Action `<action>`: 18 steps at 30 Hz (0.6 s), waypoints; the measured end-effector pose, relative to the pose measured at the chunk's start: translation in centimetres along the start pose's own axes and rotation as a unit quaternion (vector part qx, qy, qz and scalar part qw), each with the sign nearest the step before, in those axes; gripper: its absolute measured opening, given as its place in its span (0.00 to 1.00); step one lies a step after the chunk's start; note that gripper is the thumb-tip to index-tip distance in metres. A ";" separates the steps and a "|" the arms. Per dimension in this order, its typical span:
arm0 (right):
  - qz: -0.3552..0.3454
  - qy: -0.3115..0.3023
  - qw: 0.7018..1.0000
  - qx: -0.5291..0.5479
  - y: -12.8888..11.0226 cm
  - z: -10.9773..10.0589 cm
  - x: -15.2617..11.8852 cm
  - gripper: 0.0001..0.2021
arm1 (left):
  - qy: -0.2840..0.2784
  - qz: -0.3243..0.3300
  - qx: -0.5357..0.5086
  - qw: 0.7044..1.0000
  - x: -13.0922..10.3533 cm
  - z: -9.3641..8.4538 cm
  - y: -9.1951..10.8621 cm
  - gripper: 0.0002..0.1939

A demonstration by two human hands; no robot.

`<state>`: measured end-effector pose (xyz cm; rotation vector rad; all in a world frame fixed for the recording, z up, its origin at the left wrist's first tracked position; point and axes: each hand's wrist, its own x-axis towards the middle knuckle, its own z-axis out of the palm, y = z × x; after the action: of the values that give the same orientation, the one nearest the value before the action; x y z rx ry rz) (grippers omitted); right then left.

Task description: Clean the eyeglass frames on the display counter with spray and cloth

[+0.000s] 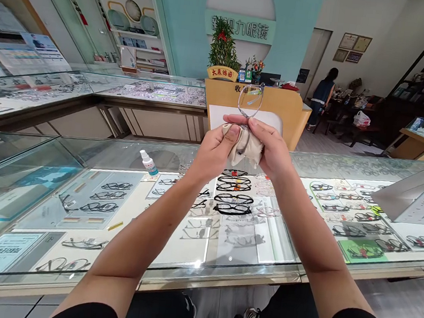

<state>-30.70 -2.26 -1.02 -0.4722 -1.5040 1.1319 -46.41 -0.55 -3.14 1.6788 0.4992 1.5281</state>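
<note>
Both my hands are raised above the glass display counter (169, 269). My left hand (215, 146) and my right hand (270, 148) together pinch a beige cleaning cloth (246, 145) wrapped around one lens of a pair of thin-framed glasses (249, 101). The other lens sticks up above my fingers. A small white spray bottle (148, 163) with a blue label stands on the counter glass, to the left of my left hand.
Under the glass lie several rows of spectacle frames (233, 198) on trays. A wooden cashier desk (279, 110) with a potted plant (222, 53) stands behind. A person (323, 97) stands at a table at the back right. A grey sign stand (418, 193) rests on the counter's right.
</note>
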 end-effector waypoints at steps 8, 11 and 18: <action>-0.012 0.017 0.999 -0.025 0.1 -1.0 0.1 0.25 | -0.114 -0.058 -0.023 0.992 0.2 -1.0 1.1 0.28; -0.013 0.023 0.999 -0.023 0.4 -0.9 0.2 0.26 | -0.102 -0.050 -0.012 0.993 0.0 -0.7 0.9 0.29; -0.035 0.021 0.999 -0.012 1.2 0.7 0.2 0.22 | 0.040 0.027 0.004 0.999 -0.4 0.7 -1.0 0.29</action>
<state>-31.74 -1.82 -1.79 -0.4538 -1.4878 1.0436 -45.57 -0.49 -4.12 1.6535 0.5071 1.6401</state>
